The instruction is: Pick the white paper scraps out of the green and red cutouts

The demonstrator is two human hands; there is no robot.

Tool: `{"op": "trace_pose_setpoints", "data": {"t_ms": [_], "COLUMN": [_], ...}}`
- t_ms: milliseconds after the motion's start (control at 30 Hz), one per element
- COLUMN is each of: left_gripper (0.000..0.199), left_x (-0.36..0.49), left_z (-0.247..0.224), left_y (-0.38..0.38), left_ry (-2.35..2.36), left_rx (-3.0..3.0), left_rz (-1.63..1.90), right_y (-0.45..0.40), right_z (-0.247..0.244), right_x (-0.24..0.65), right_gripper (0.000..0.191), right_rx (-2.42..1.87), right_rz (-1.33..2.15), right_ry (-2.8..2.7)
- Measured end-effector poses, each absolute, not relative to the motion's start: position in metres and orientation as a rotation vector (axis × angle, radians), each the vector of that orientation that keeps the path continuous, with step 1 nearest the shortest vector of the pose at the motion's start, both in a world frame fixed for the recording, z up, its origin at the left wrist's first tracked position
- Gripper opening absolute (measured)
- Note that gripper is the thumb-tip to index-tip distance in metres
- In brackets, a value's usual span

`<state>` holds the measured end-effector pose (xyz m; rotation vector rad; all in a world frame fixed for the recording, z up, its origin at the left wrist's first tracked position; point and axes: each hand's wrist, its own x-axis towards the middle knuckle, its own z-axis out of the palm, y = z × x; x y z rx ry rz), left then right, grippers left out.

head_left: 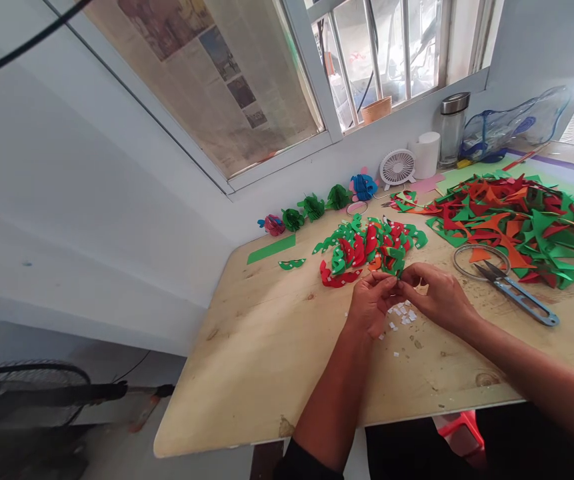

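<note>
My left hand (369,307) and right hand (437,297) pinch a green paper piece (394,261) near white scraps (407,315); this looks like fine fingertip work, calling next for steady pressure.

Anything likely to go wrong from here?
Three, in my judgement:
- Snips lie with blades bare near the right hand; a careless reach that way could nick it.
- White bits are scattered just below the hands; they could stick to fingers or get swept around.
- The green paper piece, pinched with the left hand too, is right by the loose red and green cutouts; it could snag or get mixed in.
</note>
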<state>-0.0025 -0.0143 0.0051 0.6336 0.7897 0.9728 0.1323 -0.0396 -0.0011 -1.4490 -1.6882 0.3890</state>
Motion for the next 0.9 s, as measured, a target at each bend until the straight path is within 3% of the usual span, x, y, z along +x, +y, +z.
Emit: {"op": "trace_pose_setpoints", "data": {"t_ms": [900], "left_gripper": [0.03], "left_x": [-0.0018], "left_z": [-0.0015], "left_y": [-0.0129], "left_ry": [0.826], "left_rx": [0.651], "left_rz": [0.989], "right_y": [-0.0381], "right_z": [-0.0013], "right_x": [0.1323], "right_gripper": [0.011], "right_rx": [-1.487], "right_rz": [0.488], "right_ry": [-1.674]}}
